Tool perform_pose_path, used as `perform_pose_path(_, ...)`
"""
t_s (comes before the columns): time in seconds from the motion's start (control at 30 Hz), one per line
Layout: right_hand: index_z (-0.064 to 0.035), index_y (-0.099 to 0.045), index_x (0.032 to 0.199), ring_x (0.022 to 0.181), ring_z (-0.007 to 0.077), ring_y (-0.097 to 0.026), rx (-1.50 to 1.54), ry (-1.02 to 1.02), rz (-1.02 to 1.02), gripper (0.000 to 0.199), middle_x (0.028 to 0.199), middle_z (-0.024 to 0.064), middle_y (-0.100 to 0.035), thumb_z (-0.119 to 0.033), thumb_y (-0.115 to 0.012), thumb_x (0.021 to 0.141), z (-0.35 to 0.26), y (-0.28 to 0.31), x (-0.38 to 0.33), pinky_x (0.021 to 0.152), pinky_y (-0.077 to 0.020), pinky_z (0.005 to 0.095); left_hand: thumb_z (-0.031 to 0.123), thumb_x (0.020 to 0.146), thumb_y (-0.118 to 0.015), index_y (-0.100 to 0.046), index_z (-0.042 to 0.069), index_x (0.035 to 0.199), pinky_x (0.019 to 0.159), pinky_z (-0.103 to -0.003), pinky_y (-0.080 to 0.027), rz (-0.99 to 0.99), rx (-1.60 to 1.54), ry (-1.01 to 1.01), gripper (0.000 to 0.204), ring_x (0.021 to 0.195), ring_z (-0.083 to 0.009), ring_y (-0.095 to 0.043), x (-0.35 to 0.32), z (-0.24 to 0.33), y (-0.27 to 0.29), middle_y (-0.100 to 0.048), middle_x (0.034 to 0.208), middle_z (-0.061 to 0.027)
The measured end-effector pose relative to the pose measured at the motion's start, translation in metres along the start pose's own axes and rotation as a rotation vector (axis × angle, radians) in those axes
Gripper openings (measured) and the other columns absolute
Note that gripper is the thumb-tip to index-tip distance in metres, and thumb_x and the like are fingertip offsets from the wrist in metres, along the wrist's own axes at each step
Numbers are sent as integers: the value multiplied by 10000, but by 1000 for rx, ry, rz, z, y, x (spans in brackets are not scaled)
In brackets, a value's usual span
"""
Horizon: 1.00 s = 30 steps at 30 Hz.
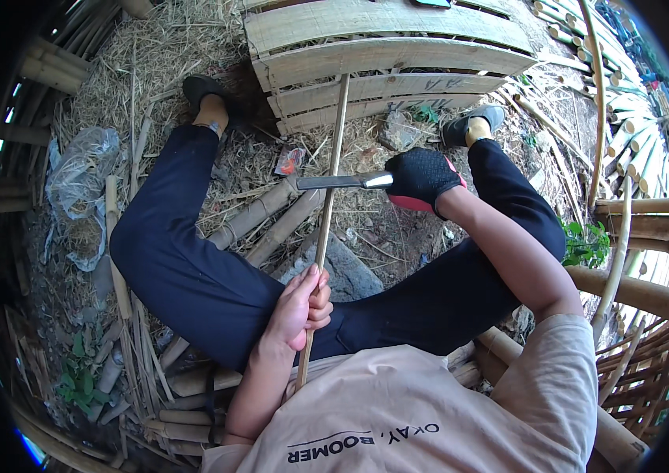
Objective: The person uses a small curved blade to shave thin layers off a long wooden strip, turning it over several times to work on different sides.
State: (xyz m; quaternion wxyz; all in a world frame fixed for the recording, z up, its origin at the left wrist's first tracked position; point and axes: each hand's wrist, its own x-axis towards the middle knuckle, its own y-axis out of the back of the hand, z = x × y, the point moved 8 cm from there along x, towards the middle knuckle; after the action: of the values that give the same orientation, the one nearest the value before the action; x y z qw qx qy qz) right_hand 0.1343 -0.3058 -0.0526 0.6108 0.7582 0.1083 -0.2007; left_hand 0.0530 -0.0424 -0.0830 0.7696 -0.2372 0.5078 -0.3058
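Note:
My bare left hand (303, 306) is wrapped round a long, thin bamboo strip (328, 206) near its lower end, close to my lap. The strip slopes up and away from me, and its far end meets the side of a wooden slatted crate (389, 57). In a black and red glove, my right hand (421, 180) is closed round the handle of a knife (338, 182). The handle itself is mostly hidden in the glove. The knife's blade points left and crosses the strip about midway, touching or just over it; which one I cannot tell.
Cut bamboo poles (255, 211) and a stone block (334, 268) lie between my legs. A crumpled clear plastic bag (82, 173) is on the straw-covered ground at left. More bamboo poles (646, 146) are stacked at far right, with an upright pole (596, 94) before them.

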Motion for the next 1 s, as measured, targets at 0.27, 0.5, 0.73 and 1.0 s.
perform_pose_path(0.27, -127, -771, 1017, 921, 379, -721, 45, -186, 211, 309, 961, 189, -745, -324, -615, 836, 62, 33, 9, 859, -566, 466, 351, 1121, -395, -466, 138, 947, 378, -201, -166, -30, -25, -30, 284, 452, -15, -184, -4, 1, -3, -240, 614, 83)
perform_pose_path(0.5, -131, -750, 1000, 901, 382, -718, 104, 92, -16, 316, 916, 183, -739, -368, -688, 801, -25, 8, -20, 842, -565, 464, 321, 1128, -379, -449, 108, 1000, 395, -181, -200, 150, 234, -117, 258, 468, 0, -240, -6, 11, -4, -307, 652, 73)
perform_pose_path(0.73, -159, -769, 992, 874, 357, -730, 61, 124, -87, 274, 900, 162, -745, -313, -645, 802, -34, -19, -15, 820, -579, 456, 330, 1126, -381, -436, 117, 981, 382, -186, -175, 175, 194, -82, 263, 448, 2, -218, -2, 2, 5, -293, 639, 79)
perform_pose_path(1.0, -124, -756, 940, 834, 383, -718, -5, 37, 48, 255, 848, 174, -729, -306, -681, 776, -8, -7, -2, 783, -573, 473, 333, 1124, -393, -436, 121, 973, 381, -188, -178, 189, 216, -125, 263, 446, 1, -228, 1, 4, 4, -306, 637, 81)
